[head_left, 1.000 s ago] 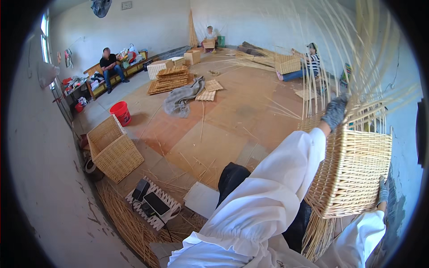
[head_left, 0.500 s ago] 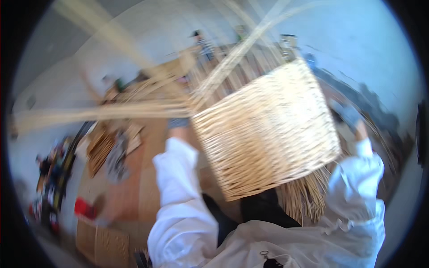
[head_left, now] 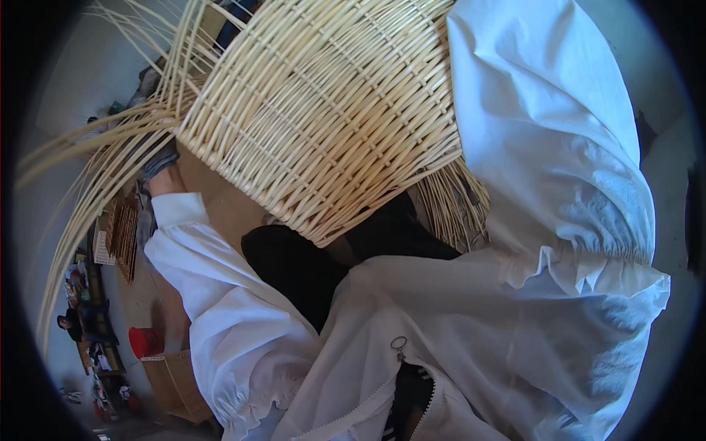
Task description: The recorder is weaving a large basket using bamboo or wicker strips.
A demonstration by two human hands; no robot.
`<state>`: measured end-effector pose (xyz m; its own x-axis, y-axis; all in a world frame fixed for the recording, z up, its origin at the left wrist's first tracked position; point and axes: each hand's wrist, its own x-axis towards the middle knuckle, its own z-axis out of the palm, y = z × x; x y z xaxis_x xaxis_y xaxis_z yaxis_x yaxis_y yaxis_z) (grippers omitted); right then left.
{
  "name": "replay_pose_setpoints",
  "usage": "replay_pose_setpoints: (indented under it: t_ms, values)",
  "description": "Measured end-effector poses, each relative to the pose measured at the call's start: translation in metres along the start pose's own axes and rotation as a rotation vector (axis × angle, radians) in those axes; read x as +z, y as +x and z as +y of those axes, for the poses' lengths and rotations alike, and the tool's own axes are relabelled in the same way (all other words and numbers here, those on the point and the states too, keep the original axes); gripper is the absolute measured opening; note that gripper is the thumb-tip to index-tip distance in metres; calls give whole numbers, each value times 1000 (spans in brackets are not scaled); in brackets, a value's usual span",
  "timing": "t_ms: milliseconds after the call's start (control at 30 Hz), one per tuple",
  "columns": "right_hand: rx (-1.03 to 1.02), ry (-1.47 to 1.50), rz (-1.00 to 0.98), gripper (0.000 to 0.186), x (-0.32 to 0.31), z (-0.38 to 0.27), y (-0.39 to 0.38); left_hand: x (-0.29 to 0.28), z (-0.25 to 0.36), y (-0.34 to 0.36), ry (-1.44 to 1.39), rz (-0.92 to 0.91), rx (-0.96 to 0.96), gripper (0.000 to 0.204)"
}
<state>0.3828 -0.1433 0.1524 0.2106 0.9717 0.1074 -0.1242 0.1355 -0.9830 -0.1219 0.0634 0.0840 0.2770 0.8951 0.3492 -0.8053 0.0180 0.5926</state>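
A pale wicker basket point(head_left: 331, 110), closely woven, is tilted above my lap, its uncut rods point(head_left: 103, 140) fanning out to the left. My left hand point(head_left: 159, 158), in a grey glove, is closed at the basket's left edge where the rods spread; its fingers are mostly hidden behind them. On the right, my right arm in a loose white sleeve point(head_left: 544, 110) reaches up past the basket. That arm's hand is out of sight.
A bundle of thin rods point(head_left: 452, 202) lies below the basket, beside my dark-clad legs point(head_left: 294, 264). To the left are a red container point(head_left: 145, 342), a cardboard box point(head_left: 176, 386) and a stack of brown slats point(head_left: 123, 235). A person point(head_left: 70, 323) is at the far left.
The basket has come closer and moved up and left, with its rods now sweeping down the left side. My right arm has swung up and inward, and its hand has gone from view.
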Motion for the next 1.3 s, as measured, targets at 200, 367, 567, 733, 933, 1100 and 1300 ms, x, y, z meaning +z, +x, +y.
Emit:
replay_pose_setpoints:
  t_ms: [200,367,567,733,933,1100,1300]
  values:
    - [-70,-115,37,40,-7,16,43,1,-38,-27,138,191,48,39]
    - [-176,-181,39,40,0,23,52,2,-26,-34,145,145,72,39]
    - [-206,-285,84,41,-18,46,65,13,-44,-12,139,126,14,40]
    - [-218,-411,87,41,-29,76,119,6,-53,12,133,162,-20,41]
    - [7,-471,45,44,-31,134,166,-37,-94,15,134,200,5,44]
    - [-41,-691,-61,54,-54,160,159,-53,-127,6,121,267,-5,47]
    - [215,-383,47,43,-50,179,150,16,-140,-7,101,478,-62,48]
